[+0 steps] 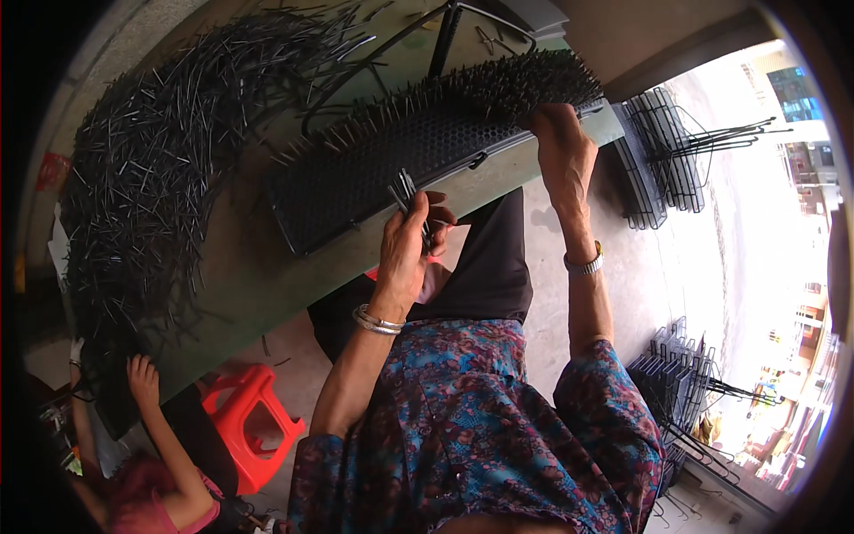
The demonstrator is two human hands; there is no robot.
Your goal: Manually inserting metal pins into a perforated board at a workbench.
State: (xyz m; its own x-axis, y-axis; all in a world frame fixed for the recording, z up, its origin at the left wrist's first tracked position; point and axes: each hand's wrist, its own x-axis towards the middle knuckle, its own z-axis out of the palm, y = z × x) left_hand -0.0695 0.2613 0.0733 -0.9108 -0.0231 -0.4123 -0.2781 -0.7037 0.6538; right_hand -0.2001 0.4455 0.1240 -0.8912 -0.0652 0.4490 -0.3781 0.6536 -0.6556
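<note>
My left hand is closed around a small bundle of thin dark rods, whose tips stick up past the fingers. It sits just in front of a black perforated rack, a long tray full of small holes. Many short dark rods stand upright in the holes along its far side and toward its right end. My right hand bends down over the rack's right end with its fingers closed. Its fingertips are turned away, so whatever they pinch is hidden.
A large heap of loose dark rods covers the left of the green-topped table. At lower left, another person's hand touches the table edge beside a red plastic stool. Black wire racks stand on the floor at right.
</note>
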